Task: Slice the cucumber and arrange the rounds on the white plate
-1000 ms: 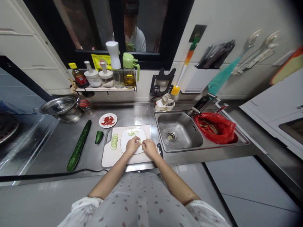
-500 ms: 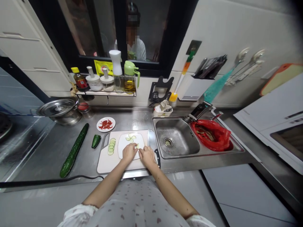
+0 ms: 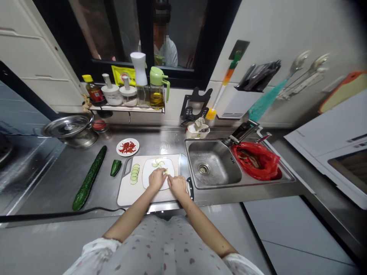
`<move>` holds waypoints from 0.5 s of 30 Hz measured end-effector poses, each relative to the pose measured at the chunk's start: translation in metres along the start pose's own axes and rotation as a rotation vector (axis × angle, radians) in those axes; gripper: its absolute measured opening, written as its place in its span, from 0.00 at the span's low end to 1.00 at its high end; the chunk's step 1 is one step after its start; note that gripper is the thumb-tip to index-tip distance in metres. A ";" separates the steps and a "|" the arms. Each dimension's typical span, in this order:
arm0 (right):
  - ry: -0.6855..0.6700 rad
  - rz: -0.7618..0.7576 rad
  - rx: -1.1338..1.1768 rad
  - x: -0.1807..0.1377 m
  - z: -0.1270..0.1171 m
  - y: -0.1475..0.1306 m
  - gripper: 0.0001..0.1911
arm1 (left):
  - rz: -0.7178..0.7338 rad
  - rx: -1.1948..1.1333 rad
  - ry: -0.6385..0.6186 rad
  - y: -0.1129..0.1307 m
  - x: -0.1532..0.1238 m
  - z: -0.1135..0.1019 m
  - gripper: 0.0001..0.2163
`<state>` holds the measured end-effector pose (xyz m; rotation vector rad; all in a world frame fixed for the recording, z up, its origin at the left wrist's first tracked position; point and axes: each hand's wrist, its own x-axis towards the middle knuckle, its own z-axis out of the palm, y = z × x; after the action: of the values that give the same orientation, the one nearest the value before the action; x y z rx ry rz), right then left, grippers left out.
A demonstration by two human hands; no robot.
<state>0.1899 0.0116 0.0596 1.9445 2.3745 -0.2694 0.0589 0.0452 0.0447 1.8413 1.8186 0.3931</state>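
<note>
Cucumber slice (image 3: pixel 166 171) pinched in a narrow grip by the left hand (image 3: pixel 156 179), over a white plate (image 3: pixel 147 171) on a cutting board (image 3: pixel 129 194); whether the right hand (image 3: pixel 178 186) alongside holds it, I cannot tell. Light pressure should keep it whole.

There are two white plates (image 3: pixel 146 172), one whole cucumber (image 3: pixel 90 178), one cucumber stub (image 3: pixel 116 168), two white-lidded jars (image 3: pixel 111 94) and one red bag (image 3: pixel 265 162).

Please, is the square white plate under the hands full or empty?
The plate is partly filled: a few thin pale-green cucumber slices lie toward its far side, beside bare white surface.
</note>
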 end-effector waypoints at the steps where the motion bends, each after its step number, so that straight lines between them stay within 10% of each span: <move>1: -0.003 0.003 -0.001 0.001 0.000 0.000 0.18 | 0.003 0.002 0.000 0.000 0.001 0.000 0.13; 15: -0.004 0.042 0.007 0.006 -0.001 0.001 0.20 | 0.015 0.003 0.018 0.002 0.008 0.000 0.12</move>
<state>0.1898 0.0176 0.0595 1.9922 2.3310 -0.2795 0.0616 0.0533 0.0445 1.8599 1.8192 0.4141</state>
